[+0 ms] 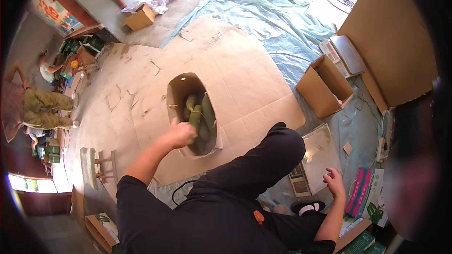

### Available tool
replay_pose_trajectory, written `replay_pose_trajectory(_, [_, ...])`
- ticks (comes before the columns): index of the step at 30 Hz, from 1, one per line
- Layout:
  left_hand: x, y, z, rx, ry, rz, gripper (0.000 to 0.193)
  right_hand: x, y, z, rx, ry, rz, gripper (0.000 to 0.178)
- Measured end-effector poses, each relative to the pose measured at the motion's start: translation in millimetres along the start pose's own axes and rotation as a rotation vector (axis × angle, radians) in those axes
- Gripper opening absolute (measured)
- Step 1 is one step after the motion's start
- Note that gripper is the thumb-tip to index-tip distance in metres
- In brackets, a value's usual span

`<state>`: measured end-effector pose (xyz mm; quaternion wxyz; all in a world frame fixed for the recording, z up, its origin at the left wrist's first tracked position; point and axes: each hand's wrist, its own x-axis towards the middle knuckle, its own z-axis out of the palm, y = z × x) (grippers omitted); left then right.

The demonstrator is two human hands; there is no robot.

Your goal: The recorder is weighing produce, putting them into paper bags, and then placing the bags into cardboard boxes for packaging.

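Observation:
My left hand (181, 134) is closed around the near end of a long green gourd (195, 117) inside an open cardboard box (189, 77). Several more dark green gourds (207, 108) lie in that box, beside and beneath the held one. My right hand (334, 182) is raised with nothing in it, fingers loosely bent and apart. It hovers by the edge of a metal-topped platform scale (324, 157) on the floor to my right.
Flattened cardboard (249, 84) lies under the box. Beyond it spreads a blue-green plastic sheet (254, 9). To the right are another open carton (320, 87), a second scale (346, 56) and printed gift boxes (365, 193). A small wooden stool (101, 167) and other people (37, 103) are at left.

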<state>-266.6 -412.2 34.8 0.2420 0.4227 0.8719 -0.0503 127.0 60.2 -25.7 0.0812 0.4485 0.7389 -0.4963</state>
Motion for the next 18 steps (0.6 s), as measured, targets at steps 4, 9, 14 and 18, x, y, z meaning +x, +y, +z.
replay_pose_trajectory(4, [26.0,73.8,-85.4,-0.588,0.213,0.381,0.010,4.5,14.5,-5.6,-0.027,0.054,-0.017,0.041])
replay_pose_trajectory(9, [20.0,199.7,-150.9,-1.335,-0.076,1.268,0.018,4.2,7.8,-7.3,-0.098,0.050,-0.140,0.040])
replay_pose_trajectory(14, [13.0,291.6,-158.9,-1.402,-0.564,1.873,0.029,-11.3,-11.6,-12.0,-0.128,0.080,-0.113,0.040])
replay_pose_trajectory(18, [12.1,322.3,-147.9,-1.473,-0.791,1.895,0.031,-20.9,8.1,-20.8,-0.096,0.111,-0.107,0.040])
